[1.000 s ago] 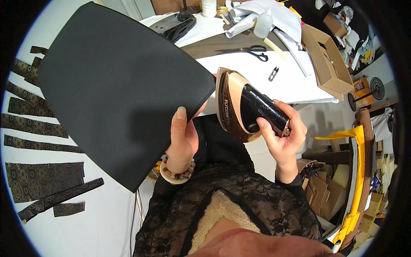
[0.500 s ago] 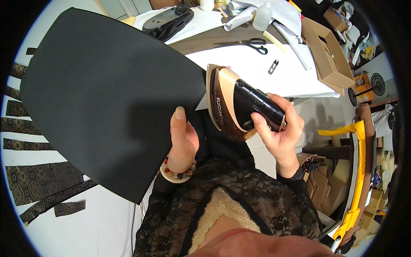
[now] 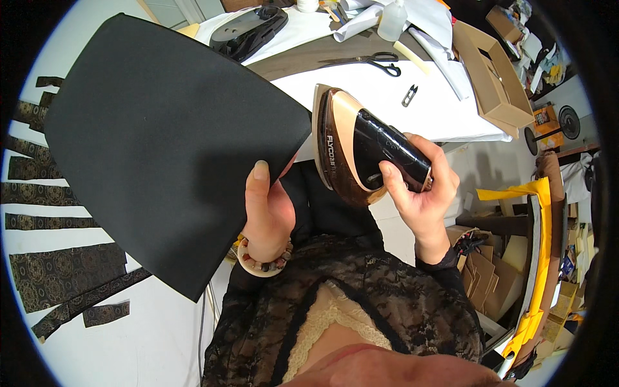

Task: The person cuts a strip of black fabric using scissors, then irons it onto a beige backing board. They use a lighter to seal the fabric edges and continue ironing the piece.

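My left hand [image 3: 267, 216] grips the near right edge of a large black fabric panel [image 3: 161, 148], thumb on top and fingers underneath, mostly hidden. The panel is held up at a tilt and fills the left of the view. In my right hand [image 3: 425, 193] is a black and copper cordless iron [image 3: 361, 148], its handle wrapped by my fingers. The iron stands on edge in the air, its soleplate turned toward the panel's right corner. A narrow gap shows between soleplate and panel.
Scissors [image 3: 380, 62] and small thread snips [image 3: 410, 95] lie on the white-covered table [image 3: 445, 119]. A glossy black iron base [image 3: 248, 32], clear bottle [image 3: 392, 22] and cardboard box [image 3: 490, 84] stand farther back. Patterned dark fabric strips [image 3: 64, 271] lie at left; a standing fan [image 3: 567, 122] is at right.
The panel and my left hand have shifted slightly, with the panel's near edge moving left. The iron has turned a little and stays in my right hand.
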Action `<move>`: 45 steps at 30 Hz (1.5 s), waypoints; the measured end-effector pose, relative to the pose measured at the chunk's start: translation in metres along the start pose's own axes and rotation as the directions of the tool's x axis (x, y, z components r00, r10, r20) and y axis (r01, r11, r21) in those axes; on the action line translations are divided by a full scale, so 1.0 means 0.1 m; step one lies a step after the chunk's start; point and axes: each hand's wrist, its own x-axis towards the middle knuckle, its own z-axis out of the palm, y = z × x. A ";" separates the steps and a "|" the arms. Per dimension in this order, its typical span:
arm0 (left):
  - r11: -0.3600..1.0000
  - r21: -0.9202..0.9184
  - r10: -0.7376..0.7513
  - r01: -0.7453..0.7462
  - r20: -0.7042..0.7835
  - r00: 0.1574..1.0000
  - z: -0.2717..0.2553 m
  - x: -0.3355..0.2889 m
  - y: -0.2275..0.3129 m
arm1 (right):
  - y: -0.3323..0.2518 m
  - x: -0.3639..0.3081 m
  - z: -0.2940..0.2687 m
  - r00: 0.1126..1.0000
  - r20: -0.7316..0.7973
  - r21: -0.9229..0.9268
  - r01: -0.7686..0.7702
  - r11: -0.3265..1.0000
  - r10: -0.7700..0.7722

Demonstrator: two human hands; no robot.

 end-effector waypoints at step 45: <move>0.909 -0.132 -0.399 0.396 0.006 0.917 0.09 0.23 0.45 | 0.51 1.05 -0.14 0.941 0.290 0.566 -0.022 0.824 -0.174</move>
